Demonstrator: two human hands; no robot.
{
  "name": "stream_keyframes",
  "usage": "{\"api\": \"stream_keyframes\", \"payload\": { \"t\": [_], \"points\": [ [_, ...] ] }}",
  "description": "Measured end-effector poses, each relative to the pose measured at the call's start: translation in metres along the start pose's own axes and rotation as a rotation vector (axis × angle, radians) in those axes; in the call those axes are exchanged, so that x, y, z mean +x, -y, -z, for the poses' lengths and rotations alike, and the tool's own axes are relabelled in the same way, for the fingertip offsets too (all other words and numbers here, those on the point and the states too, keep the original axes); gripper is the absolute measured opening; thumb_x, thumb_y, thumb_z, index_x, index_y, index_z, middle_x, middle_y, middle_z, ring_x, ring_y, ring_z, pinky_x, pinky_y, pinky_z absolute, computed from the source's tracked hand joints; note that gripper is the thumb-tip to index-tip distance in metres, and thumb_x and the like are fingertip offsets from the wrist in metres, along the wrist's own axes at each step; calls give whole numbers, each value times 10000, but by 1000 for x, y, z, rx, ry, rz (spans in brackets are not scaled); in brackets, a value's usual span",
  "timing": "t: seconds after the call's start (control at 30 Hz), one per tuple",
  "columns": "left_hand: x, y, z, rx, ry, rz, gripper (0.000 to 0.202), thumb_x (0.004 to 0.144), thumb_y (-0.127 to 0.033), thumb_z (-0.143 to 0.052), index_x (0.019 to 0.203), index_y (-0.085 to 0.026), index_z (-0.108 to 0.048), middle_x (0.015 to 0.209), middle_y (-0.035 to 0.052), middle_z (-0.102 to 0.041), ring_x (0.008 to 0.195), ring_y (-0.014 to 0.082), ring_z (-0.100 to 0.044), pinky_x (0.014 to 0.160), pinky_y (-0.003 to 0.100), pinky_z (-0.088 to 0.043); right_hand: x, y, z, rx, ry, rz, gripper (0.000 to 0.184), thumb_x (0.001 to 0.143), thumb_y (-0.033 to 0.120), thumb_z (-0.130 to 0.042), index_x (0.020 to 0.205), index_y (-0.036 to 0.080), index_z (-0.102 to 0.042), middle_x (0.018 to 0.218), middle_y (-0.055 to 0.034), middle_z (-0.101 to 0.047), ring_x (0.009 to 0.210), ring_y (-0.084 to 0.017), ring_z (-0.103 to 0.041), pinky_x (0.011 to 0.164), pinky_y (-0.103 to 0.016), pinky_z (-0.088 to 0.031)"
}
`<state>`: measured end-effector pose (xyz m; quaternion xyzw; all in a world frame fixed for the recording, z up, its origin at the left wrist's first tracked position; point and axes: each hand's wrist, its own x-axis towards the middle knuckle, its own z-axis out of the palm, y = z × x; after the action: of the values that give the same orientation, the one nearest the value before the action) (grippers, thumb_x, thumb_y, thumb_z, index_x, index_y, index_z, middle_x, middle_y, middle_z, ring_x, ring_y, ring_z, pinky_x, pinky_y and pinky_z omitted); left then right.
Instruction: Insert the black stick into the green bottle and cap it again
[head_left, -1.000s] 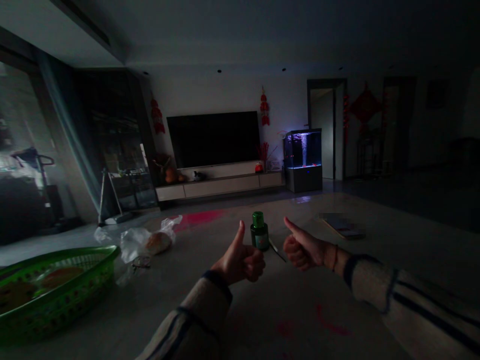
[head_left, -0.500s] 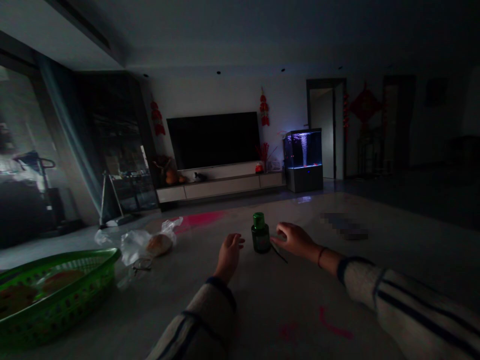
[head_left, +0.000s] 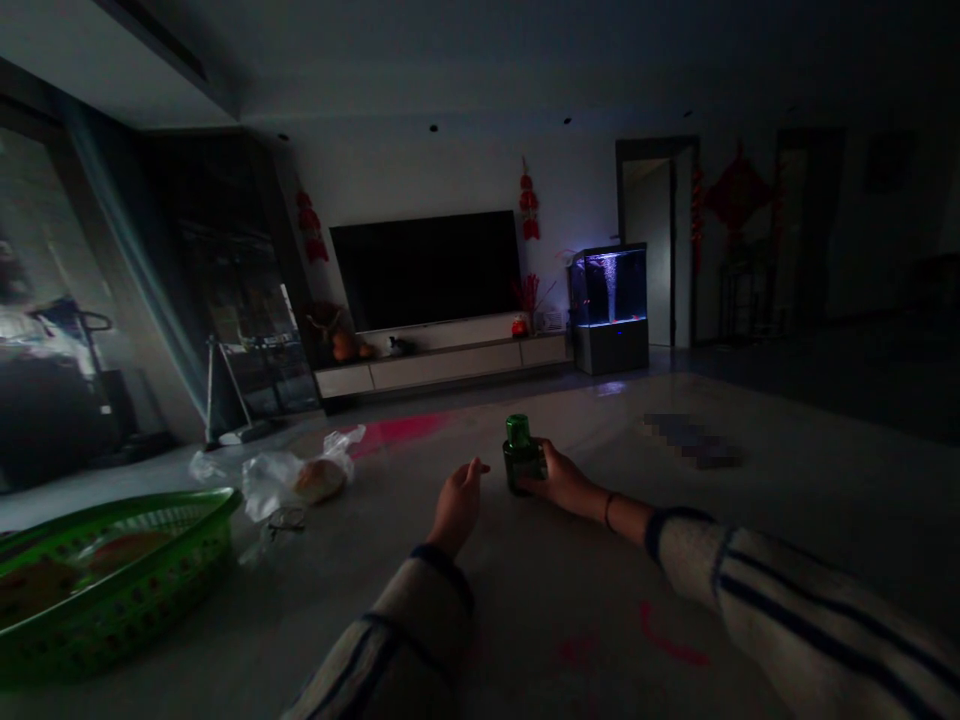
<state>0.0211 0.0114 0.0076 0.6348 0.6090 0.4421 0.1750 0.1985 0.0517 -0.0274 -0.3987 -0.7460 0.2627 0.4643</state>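
Observation:
A small dark green bottle (head_left: 517,455) with a shiny green cap (head_left: 517,428) stands upright on the pale table (head_left: 540,590). My right hand (head_left: 564,482) is wrapped around the bottle's right side, thumb in front of it, covering part of the label. Just left of the bottle, with a gap between, is my left hand (head_left: 456,505). Its thumb points toward the bottle and its fingers are loosely bent; nothing is visible in it.
At left sits a green plastic basket (head_left: 187,560) with round food inside. Beside it, a bread roll (head_left: 319,480) lies by a clear plastic bag (head_left: 266,488). A blurred dark item (head_left: 694,440) lies at right. Beyond are a television (head_left: 427,270) and a lit fish tank (head_left: 611,288).
My right hand has moved left and closed around the bottle. The thin dark strip by the bottle no longer shows. My left hand has stayed nearly in place.

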Motion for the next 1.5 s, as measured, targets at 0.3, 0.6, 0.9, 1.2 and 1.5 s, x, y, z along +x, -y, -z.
{"api": "stream_keyframes", "payload": {
  "t": [0.3,0.6,0.9,1.2,1.5],
  "points": [
    [1,2,-2,32,19,25,411,793,-434,-360,847,-164,-664,814,54,-680,791,212,-621,664,279,-445,0,1,-3,-48,-7,-86,603,599,366,-710,1084,168,-413,1014,-88,-597,945,-204,-574,780,-314,-439],
    [5,5,-10,-94,3,57,386,777,-283,-469,1105,-80,-479,1070,172,-612,949,199,-592,772,278,-440,0,-1,1,-128,-34,-91,610,549,414,-739,1042,176,-470,996,-82,-613,919,-212,-578,756,-317,-430],
    [5,11,-11,-132,40,92,356,768,-261,-491,1094,-125,-448,1010,135,-645,812,179,-622,683,276,-448,-3,2,5,-110,5,-99,618,545,440,-730,1034,168,-469,974,-82,-620,897,-213,-584,725,-309,-431],
    [1,9,-13,-190,115,105,355,761,-276,-497,1082,-128,-465,961,102,-648,697,136,-605,573,228,-426,-9,14,13,-116,56,-97,597,539,405,-736,1023,173,-474,970,-78,-619,902,-224,-584,731,-321,-432],
    [1,11,-10,-116,121,101,312,756,-278,-479,1037,-142,-493,935,89,-655,741,156,-608,621,247,-433,-17,21,18,-108,100,-51,646,547,387,-733,1094,168,-470,1016,-91,-604,958,-228,-562,771,-334,-429]
  ]
}}
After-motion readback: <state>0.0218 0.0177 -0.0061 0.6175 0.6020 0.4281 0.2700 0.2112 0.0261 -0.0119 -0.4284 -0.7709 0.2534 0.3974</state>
